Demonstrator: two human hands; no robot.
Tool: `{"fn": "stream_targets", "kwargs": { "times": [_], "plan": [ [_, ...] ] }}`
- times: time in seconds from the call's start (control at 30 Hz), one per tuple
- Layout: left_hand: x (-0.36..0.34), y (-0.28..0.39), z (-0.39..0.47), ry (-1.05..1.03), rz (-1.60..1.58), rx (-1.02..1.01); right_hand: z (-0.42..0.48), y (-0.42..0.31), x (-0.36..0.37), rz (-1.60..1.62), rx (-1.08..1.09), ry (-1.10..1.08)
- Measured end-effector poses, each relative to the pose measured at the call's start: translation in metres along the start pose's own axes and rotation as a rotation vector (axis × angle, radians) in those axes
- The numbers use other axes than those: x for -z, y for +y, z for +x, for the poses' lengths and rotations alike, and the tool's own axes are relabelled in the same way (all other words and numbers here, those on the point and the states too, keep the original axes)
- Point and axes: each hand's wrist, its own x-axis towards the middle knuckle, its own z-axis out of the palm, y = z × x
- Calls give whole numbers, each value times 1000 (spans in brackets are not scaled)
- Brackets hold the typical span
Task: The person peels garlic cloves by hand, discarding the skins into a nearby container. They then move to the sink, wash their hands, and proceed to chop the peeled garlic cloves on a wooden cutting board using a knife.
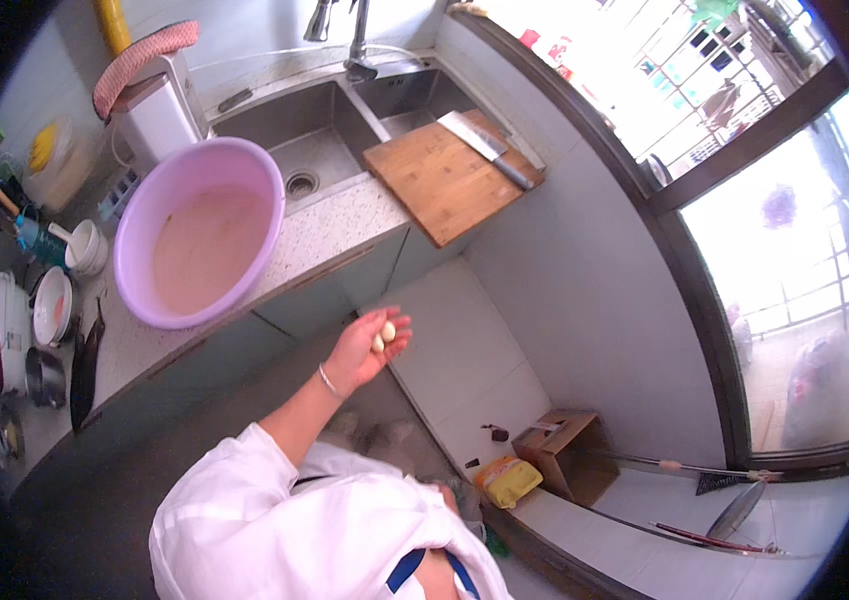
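My left hand (374, 346), with a bracelet at the wrist, is held palm up in front of the counter. Pale peeled cloves, which look like garlic (384, 336), lie in its half-curled fingers. A small patch of skin beside the white shirt's edge may be my right hand (449, 498); the shirt hides most of it and whatever it touches. On the counter stands a purple plastic basin (274, 225) with cloudy water in it. A kitchen knife (481, 146) rests on a wooden cutting board (432, 176), which spans the sink's edge and sticks out past the counter.
Behind the board is a double steel sink (312, 139) with a faucet (359, 45). Bowls (53, 306), dark eggplants (87, 364) and appliances crowd the left counter. Low on the right are a cardboard box (571, 457), a yellow package (511, 484) and a glazed door's frame (709, 322).
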Motion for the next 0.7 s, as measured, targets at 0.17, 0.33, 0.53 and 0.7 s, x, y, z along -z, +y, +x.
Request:
{"fn": "stream_targets", "kwargs": {
  "times": [0.17, 0.33, 0.53, 0.7],
  "plan": [
    [-22, 13, 14, -14, -95, -113, 41, -37, 56, -99, 123, 52],
    [-33, 20, 33, -18, -205, -116, 90, -39, 94, -308, 228, 146],
    [-27, 51, 48, 53, -173, -167, 113, -108, 112, -396, 298, 67],
    [-29, 80, 83, 65, 34, -152, 132, -186, 106, -360, 357, -48]
  ]
}}
